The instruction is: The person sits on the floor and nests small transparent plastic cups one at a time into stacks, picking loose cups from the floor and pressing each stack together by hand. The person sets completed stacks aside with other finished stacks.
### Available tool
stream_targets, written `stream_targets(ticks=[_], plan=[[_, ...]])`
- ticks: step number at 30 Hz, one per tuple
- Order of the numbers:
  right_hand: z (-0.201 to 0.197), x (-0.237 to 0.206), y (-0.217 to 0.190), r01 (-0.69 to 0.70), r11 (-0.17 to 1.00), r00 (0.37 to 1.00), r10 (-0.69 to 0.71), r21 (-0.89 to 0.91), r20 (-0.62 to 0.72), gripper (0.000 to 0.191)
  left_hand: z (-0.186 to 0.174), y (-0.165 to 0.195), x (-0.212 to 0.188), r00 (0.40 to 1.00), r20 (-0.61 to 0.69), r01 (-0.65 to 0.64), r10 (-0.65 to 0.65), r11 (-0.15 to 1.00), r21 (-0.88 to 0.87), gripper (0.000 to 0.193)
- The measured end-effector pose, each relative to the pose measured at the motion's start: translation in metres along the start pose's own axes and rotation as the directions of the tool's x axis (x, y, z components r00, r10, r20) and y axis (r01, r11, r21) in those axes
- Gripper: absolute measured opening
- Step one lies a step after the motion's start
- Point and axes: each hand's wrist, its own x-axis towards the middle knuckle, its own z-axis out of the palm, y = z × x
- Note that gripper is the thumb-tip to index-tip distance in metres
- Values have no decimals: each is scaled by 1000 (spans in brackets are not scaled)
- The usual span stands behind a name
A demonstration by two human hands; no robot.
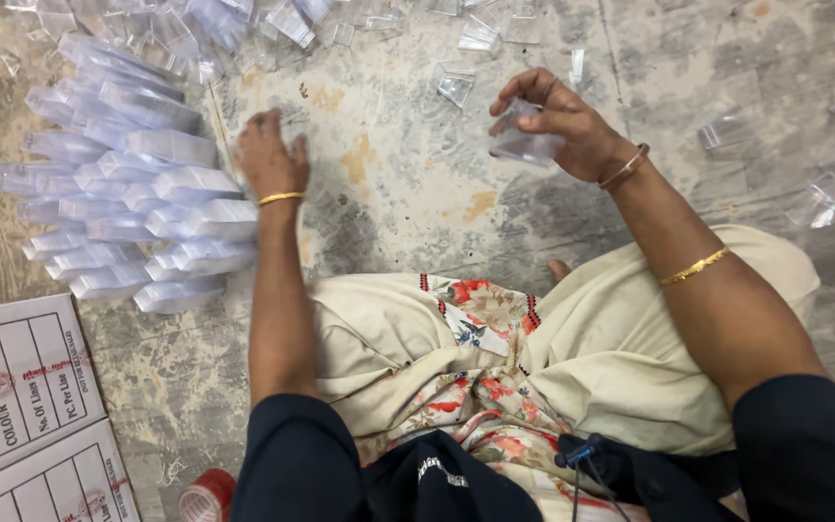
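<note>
A worn, stained concrete floor [408, 184] is seen from above, with cream cloth and a flowered fabric spread across the lap of the seated person. A small clear plastic piece [524, 140] is grasped in the right hand [558, 121], pinched between thumb and curled fingers [514, 92] and lifted off the floor. The left hand [271, 155] is laid palm down on the floor, its fingers loosely spread and closed on nothing that can be made out (the fingertips are blurred). Just beside those fingers, on their outer side, stacked rows of clear plastic pieces [137, 208] are fanned out. Beyond both sets of fingertips, loose clear pieces [292, 24] are scattered over the floor. Printed sheets [21, 387] and a red tape roll [207, 495] are set well behind the left fingers, near the elbow.
</note>
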Motion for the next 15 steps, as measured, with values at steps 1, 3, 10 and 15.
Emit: stream_targets(ticks=[1,3,10,15], plan=[[0,-1,-2,54,998,998,-53,41,-33,37,4,20,0,996,-82,-64,48,975,-212,44],[-4,-6,-9,168,979,982,-156,114,-103,35,15,68,-3,958,-192,-270,213,895,-356,38],[-46,-37,-32,492,871,758,-425,5,-495,27,66,218,3,986,-94,-165,136,844,-510,42],[-59,-33,-28,419,904,710,-385,-86,-589,29,96,234,30,988,-63,-148,138,966,-213,40]])
